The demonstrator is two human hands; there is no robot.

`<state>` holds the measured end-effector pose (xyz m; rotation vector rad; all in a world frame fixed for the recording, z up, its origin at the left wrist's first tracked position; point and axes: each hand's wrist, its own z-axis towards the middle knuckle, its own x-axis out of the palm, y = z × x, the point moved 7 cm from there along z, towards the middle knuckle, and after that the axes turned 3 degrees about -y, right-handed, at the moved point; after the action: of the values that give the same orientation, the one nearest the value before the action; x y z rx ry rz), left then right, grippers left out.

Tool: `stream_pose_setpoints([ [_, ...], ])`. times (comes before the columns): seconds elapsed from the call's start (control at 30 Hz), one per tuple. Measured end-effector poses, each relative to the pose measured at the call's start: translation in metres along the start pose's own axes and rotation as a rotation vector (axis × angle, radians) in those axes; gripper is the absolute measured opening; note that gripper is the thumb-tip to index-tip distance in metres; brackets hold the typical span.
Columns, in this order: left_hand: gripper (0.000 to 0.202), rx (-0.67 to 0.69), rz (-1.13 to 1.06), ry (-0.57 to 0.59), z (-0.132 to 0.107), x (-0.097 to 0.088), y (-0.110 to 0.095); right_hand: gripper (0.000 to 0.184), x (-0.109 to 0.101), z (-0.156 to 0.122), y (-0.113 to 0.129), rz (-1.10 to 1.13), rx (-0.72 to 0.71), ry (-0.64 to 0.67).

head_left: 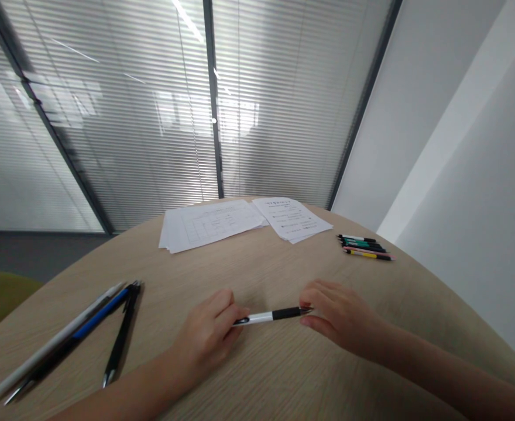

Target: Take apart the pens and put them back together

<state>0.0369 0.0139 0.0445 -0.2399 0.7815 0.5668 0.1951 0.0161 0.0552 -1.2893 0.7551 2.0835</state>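
Between my two hands a white pen (261,317) with a black grip lies nearly level, just above or on the wooden table (222,263); I cannot tell which. My left hand (211,327) is closed on its left end, thumb and fingers pinching it. At the pointed tip on the right, my right hand (339,316) pinches with thumb and forefinger. To the left of my left hand lie a white pen (55,345), a blue and black pen (102,313) and a black pen (123,333), side by side with their far ends close together.
Printed paper sheets (213,225) lie at the table's far edge, with another printed stack (292,219) beside them. Several pens (365,247) are lined up at the far right. Blinds (275,105) cover the glass behind, and a white wall (472,193) stands at right.
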Motion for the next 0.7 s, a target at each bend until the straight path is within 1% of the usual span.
stream_pose_setpoints([
  [0.07, 0.015, 0.010, -0.027, 0.001, 0.000, 0.000, -0.002, 0.011, 0.002, 0.000, 0.003, -0.057, -0.050, -0.005],
  [0.13, 0.016, 0.038, -0.051, -0.004, 0.001, -0.002, -0.004, 0.020, 0.005, 0.000, 0.006, -0.045, -0.085, -0.002],
  [0.2, 0.018, 0.073, -0.042, -0.011, 0.001, -0.004, -0.007, 0.028, 0.009, -0.002, 0.006, 0.014, -0.058, 0.018],
  [0.23, 0.018, 0.097, -0.025, -0.016, 0.001, -0.006, -0.010, 0.031, 0.012, -0.003, 0.005, 0.058, -0.011, 0.038],
  [0.3, 0.018, 0.142, 0.023, -0.010, 0.003, -0.010, -0.014, 0.036, 0.020, -0.007, -0.002, 0.186, 0.128, 0.101],
  [0.4, 0.017, 0.239, 0.079, 0.016, 0.007, -0.016, -0.022, 0.045, 0.037, -0.014, -0.010, 0.460, 0.336, 0.209],
  [0.5, 0.019, 0.303, 0.119, 0.016, 0.007, -0.018, -0.026, 0.052, 0.051, -0.019, -0.013, 0.701, 0.444, 0.274],
  [0.53, 0.019, 0.300, 0.123, 0.011, 0.006, -0.018, -0.024, 0.053, 0.054, -0.020, -0.014, 0.748, 0.459, 0.282],
  [0.6, 0.019, 0.244, 0.094, 0.017, 0.004, -0.013, -0.017, 0.054, 0.056, -0.018, -0.017, 0.782, 0.478, 0.262],
  [0.63, 0.018, 0.192, 0.054, 0.017, 0.004, -0.010, -0.013, 0.054, 0.055, -0.017, -0.020, 0.778, 0.487, 0.241],
  [0.7, 0.016, 0.028, -0.081, 0.032, 0.004, -0.004, 0.000, 0.053, 0.052, -0.015, -0.026, 0.758, 0.514, 0.176],
])
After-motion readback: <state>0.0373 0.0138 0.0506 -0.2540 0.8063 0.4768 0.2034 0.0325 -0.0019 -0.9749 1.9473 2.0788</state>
